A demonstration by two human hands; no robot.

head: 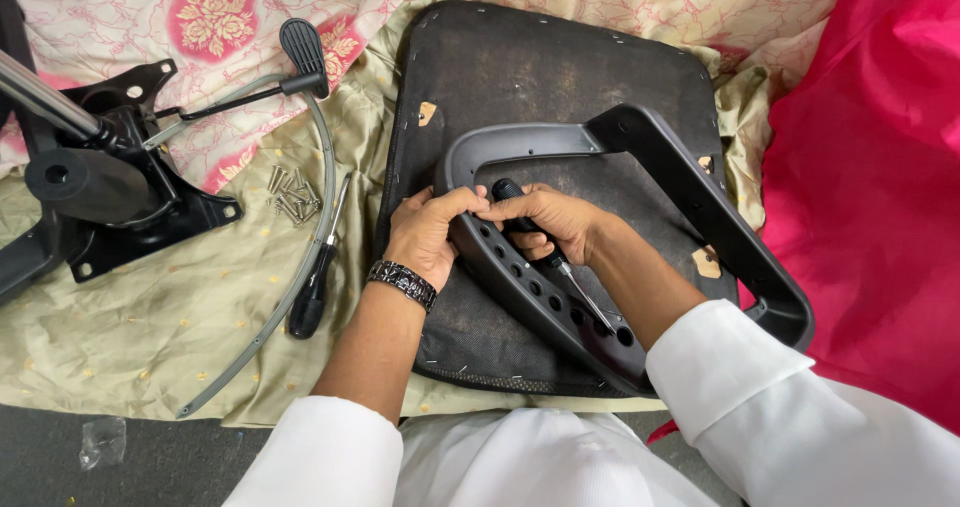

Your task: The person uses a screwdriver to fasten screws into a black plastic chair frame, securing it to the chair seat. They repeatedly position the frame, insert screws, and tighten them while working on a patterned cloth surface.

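Your left hand (428, 229) rests on the curved dark grey armrest (560, 287), its fingers (455, 205) curled over the upper edge and pressed together against the plastic, a dark beaded bracelet (402, 283) on the wrist. Your right hand (548, 219) sits just beside it, fingers wrapped tight around the black handle of a screwdriver (545, 245), whose thin shaft runs down along the row of holes in the armrest's inner face. The two hands touch at the fingertips. The armrest lies on the upturned black seat base (540, 77), which rests on an olive cloth (130, 317) spread over a pink floral sheet (200, 12). To your left on the cloth, a small pile of screws (291, 195) lies near a second screwdriver (318, 267) with a black handle, and a thin grey curved strip (290, 287) bends past both. Farther left stands the black chair mechanism (120, 187) with its lever (290, 67) and a metal column (40, 95). A bright pink fabric (880, 187) fills the right side. Both your arms wear white sleeves (740, 387).
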